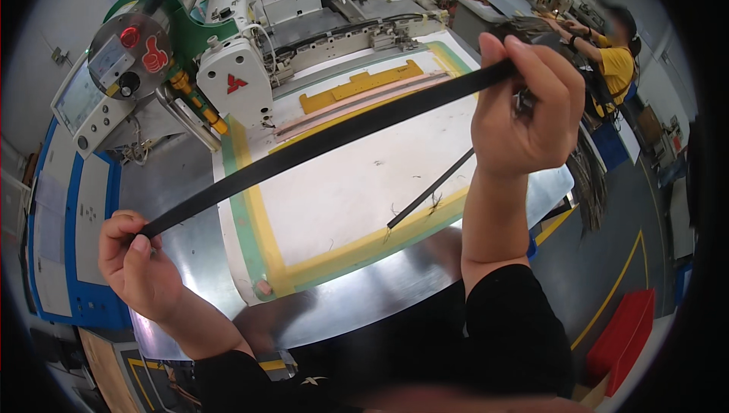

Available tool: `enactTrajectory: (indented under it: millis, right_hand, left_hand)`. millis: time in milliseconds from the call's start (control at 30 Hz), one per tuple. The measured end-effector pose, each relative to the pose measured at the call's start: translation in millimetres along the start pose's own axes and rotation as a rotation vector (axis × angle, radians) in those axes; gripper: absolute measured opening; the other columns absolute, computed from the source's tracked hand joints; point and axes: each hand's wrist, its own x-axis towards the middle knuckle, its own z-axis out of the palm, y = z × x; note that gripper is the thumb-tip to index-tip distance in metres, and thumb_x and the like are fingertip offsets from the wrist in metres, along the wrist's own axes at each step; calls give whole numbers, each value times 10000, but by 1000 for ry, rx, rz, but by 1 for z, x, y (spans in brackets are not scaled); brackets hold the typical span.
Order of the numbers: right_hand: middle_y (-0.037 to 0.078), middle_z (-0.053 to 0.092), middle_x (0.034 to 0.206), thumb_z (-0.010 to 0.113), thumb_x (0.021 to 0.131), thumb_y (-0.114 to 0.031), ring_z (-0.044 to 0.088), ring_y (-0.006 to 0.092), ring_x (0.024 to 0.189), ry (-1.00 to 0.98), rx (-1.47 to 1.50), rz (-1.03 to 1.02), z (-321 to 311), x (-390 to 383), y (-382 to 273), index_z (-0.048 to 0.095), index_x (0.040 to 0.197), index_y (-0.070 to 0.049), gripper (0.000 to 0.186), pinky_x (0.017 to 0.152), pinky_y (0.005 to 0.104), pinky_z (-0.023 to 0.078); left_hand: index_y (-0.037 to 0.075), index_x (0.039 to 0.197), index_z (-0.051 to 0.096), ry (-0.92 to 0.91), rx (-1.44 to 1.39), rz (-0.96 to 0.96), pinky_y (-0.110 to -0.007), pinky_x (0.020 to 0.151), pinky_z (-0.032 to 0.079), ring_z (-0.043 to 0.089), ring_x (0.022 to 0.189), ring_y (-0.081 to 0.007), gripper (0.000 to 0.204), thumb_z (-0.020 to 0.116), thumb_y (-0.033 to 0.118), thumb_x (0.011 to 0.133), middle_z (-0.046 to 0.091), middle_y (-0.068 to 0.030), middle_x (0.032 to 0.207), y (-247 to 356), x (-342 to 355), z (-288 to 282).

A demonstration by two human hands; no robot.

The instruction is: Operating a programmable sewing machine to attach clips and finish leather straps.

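Note:
A long black webbing strap (pixel 326 137) stretches taut between my hands above the work surface, slanting up to the right. My left hand (pixel 143 269) pinches its lower end between thumb and fingers. Higher up, my right hand (pixel 525 105) is closed on the other end. Beneath the strap lies a white work plate (pixel 342 208) edged with yellow and green tape. Another thin black strip (pixel 429 189) rests on that plate with loose threads around its end; its upper part passes out of sight behind my right hand and wrist.
An industrial sewing machine (pixel 235 79) stands behind the plate, with a control screen (pixel 80 98) at left. A yellow template (pixel 361 85) lies near its head. A polished metal table (pixel 357 299) surrounds the plate. At far right a person in a yellow shirt (pixel 616 71) works; a red box (pixel 621 344) sits below.

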Motion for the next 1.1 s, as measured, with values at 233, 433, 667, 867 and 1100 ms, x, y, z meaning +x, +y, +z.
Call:
enactTrajectory:
  millis: [233,433,667,867,1100]
  right_hand:
    - [91,726,1011,903,770,100,710,171,815,26,55,46,-4,-2,-1,718,1039,-42,356,609,239,547]
    - [151,697,1149,877,781,115,738,189,883,90,86,-13,-10,2,3,650,993,-63,358,698,254,614]
    - [117,518,1196,878,813,86,779,270,995,-45,85,33,-38,12,-11,548,1033,-85,432,847,302,681]
    - [107,531,1202,887,808,75,787,271,1006,-46,93,0,-46,15,-11,537,1072,-110,476,817,282,679]
    - [134,589,1197,874,807,94,787,276,1011,-4,148,-15,-48,15,-8,559,1071,-86,449,836,307,682]
  left_hand:
    - [-61,1078,653,6,-7,22,-243,719,421,507,789,-133,244,656,54,862,593,-122,982,-4,1,-6]
    - [-35,1106,669,97,101,-62,-238,722,394,496,775,-111,210,631,17,906,625,-74,1022,-29,18,-33]
    - [-8,1130,684,124,149,-115,-227,699,364,473,759,-68,193,633,49,952,633,-14,1013,-55,37,-61]
    - [6,1123,686,119,210,-139,-224,691,359,468,750,-68,185,629,64,957,627,-3,992,-64,40,-64]
    - [13,1132,676,125,244,-177,-227,661,336,449,719,-58,188,616,57,960,588,14,942,-57,41,-58]
